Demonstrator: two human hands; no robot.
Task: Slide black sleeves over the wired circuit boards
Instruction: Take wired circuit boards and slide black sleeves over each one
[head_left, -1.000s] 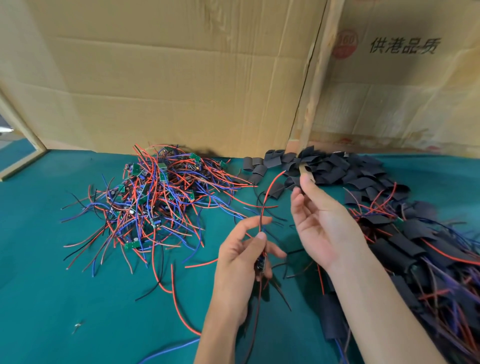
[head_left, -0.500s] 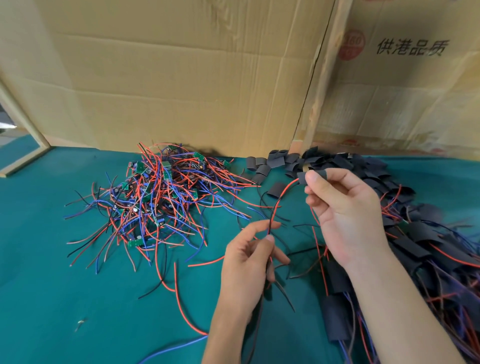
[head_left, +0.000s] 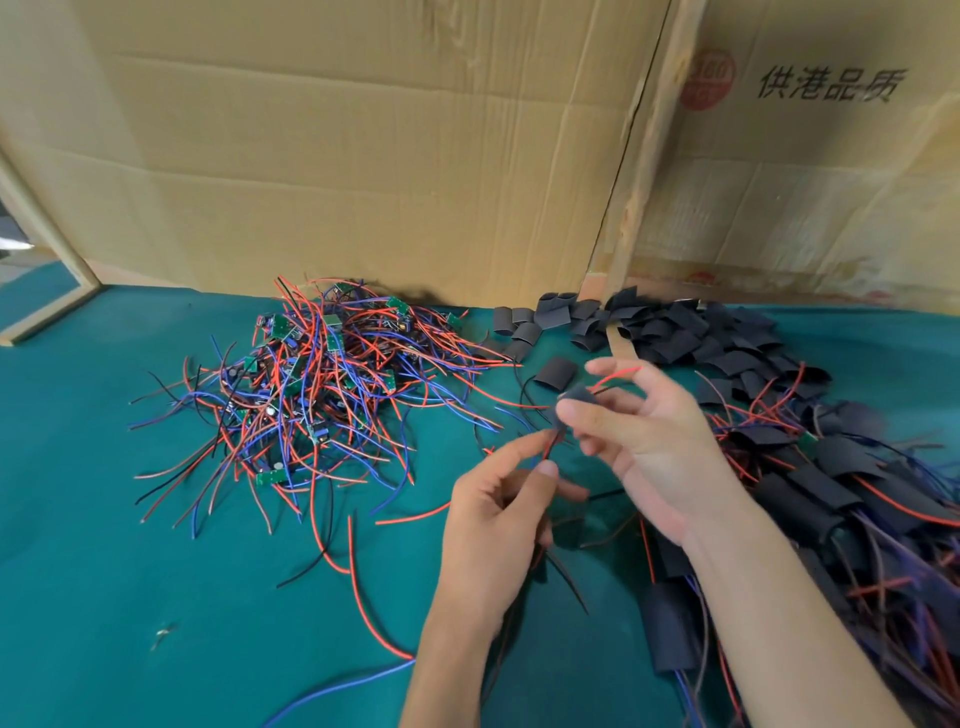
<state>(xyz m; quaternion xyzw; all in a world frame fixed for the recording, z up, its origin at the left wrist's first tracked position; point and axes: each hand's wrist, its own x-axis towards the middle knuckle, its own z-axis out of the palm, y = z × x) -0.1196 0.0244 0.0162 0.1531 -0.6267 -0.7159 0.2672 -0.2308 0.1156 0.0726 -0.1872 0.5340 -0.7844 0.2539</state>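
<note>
Creased cardboard sheets (head_left: 363, 156) stand behind the green table cover (head_left: 104, 571).

Two bare forearms, no sleeves, no gloves

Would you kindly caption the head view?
Right hand threads a black sleeve onto red wire pinched by left hand.

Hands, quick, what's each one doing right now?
Left hand: pinching the red wire of a board's leads.
Right hand: pinching a black sleeve, red wire through it.
</note>
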